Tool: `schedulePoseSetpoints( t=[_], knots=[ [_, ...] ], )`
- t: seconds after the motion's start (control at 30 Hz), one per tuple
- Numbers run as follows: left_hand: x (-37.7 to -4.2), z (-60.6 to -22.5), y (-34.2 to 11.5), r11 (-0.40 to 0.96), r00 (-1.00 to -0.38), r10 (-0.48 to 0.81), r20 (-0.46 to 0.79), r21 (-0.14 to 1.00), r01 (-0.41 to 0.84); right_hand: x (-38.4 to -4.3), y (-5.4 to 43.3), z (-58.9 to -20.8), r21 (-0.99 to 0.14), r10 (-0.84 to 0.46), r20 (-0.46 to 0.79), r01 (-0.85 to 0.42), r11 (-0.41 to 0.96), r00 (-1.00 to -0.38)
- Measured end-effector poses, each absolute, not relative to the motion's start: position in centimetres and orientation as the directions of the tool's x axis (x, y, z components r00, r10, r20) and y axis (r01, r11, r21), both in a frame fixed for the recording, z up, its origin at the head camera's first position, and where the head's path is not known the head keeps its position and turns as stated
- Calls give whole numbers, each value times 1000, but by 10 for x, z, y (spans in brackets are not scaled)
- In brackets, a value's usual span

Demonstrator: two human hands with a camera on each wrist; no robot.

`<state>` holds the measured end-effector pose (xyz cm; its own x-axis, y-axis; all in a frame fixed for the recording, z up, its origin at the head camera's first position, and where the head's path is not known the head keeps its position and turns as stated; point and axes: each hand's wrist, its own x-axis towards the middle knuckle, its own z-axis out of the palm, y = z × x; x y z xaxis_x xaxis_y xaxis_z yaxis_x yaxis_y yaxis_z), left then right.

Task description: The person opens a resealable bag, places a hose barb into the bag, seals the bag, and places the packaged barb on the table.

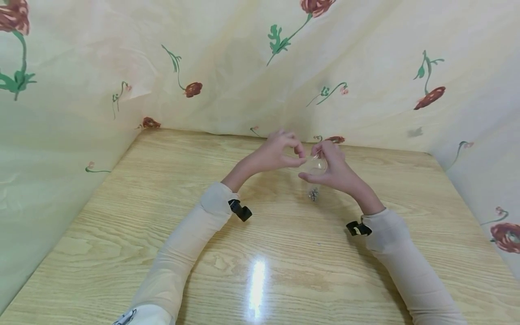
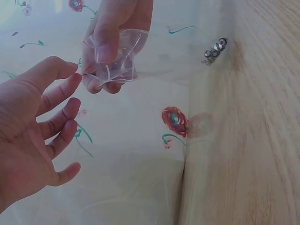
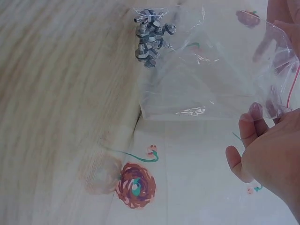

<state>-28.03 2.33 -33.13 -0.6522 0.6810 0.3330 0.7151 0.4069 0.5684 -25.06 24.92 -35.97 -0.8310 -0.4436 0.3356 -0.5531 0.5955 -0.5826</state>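
A clear plastic zip bag (image 3: 197,89) hangs between both hands over the table, with a red line along its mouth. Small silvery metal fasteners (image 3: 151,40), seemingly short bolts with nuts, are bunched in its lower corner. My right hand (image 1: 331,167) grips the gathered upper part of the bag, thumb on one side and fingers behind. At the mouth's edge, my left hand (image 1: 280,151) pinches the plastic between thumb and index fingertip, its other fingers loosely bent. The exact pinch is small in the left wrist view.
The wood-grain table (image 1: 243,243) spreads beneath both arms. A flower-patterned sheet (image 1: 235,58) hangs behind the table and along its sides, close beyond the hands. Dark straps with small black devices (image 1: 240,211) sit on both sleeved wrists.
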Motion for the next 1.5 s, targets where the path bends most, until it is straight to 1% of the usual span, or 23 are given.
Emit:
schedulePoseSetpoints(
  t=[0.3, 0.43, 0.6, 0.93, 1.3, 1.5],
  knots=[
    [-274, -333, 25, 395, -650, 700, 297, 597, 698, -251, 249, -360, -595, -410, 349, -537, 598, -843],
    [-270, -332, 29, 419, -648, 708, 282, 571, 706, -251, 248, -360, -587, -392, 370, -539, 604, -842],
    [-265, -333, 33, 456, -651, 701, 292, 519, 723, -251, 247, -359, -575, -379, 387, -541, 613, -841],
    [-263, -335, 36, 493, -672, 678, 298, 494, 717, -249, 245, -361, -591, -357, 375, -518, 618, -855],
    [-266, -338, 34, 570, -722, 659, 209, 487, 661, -252, 245, -363, -569, -364, 383, -527, 631, -849],
    [-269, -343, 34, 592, -725, 661, 193, 460, 662, -253, 244, -366, -555, -370, 384, -532, 640, -846]
  ],
)
